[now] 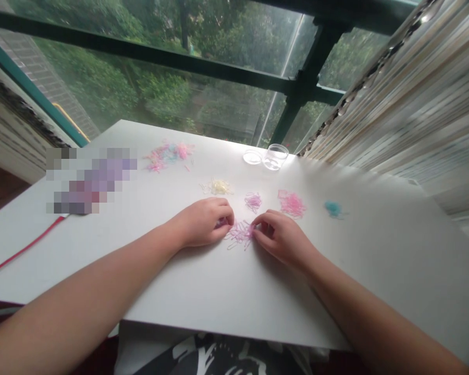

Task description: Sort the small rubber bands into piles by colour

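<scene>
A loose pile of light purple rubber bands (240, 234) lies on the white table between my two hands. My left hand (209, 221) is closed at its left edge, with some purple bands showing inside the curled fingers. My right hand (279, 233) pinches bands at the right edge of the pile, thumb and fingertips together. Just beyond sits a smaller, tighter purple heap (253, 201). A pale yellow heap (219, 186) is past my left hand, while a pink heap (292, 203) and a small blue heap (334, 209) lie past my right.
A mixed-colour heap of bands (172, 155) lies at the far left. Near the window stand a clear round container (275, 157) and its lid (252, 157). A blurred-out object (96, 182) with a red strap (27, 245) is on the left. Curtains hang on both sides.
</scene>
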Motion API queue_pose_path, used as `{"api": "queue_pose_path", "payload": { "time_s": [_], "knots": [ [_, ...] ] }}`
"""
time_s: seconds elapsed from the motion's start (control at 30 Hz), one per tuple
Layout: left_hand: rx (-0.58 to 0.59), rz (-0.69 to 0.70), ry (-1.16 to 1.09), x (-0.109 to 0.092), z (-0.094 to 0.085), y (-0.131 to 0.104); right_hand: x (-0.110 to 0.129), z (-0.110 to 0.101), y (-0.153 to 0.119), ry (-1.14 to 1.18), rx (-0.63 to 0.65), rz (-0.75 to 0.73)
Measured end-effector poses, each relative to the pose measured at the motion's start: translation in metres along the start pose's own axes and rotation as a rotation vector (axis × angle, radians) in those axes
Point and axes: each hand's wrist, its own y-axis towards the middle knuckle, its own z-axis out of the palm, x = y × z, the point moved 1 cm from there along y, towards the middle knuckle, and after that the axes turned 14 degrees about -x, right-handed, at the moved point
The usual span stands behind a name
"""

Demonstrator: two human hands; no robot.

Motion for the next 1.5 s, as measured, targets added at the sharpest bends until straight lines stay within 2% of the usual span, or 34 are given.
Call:
{"api": "queue_pose_path", "payload": {
  "time_s": [0.5,0.77,1.1,1.5],
  "knots": [
    [0.014,-0.045,0.030,-0.0006,-0.0038,-0.0005,-0.0021,0.0031,-0.0058,0.099,-0.083,-0.042],
    [-0.027,-0.056,0.069,-0.0022,-0.0015,-0.0006,-0.0036,0.0061,-0.0057,0.081,-0.049,-0.113],
    [-0.009,-0.085,0.087,-0.0051,-0.0004,0.0005,-0.0051,0.0069,-0.0025,0.117,-0.054,-0.049],
    [-0.055,-0.062,0.042,-0.0043,-0.0056,0.0000,0.0006,0.0063,-0.0052,0.201,-0.071,-0.160]
  ]
}}
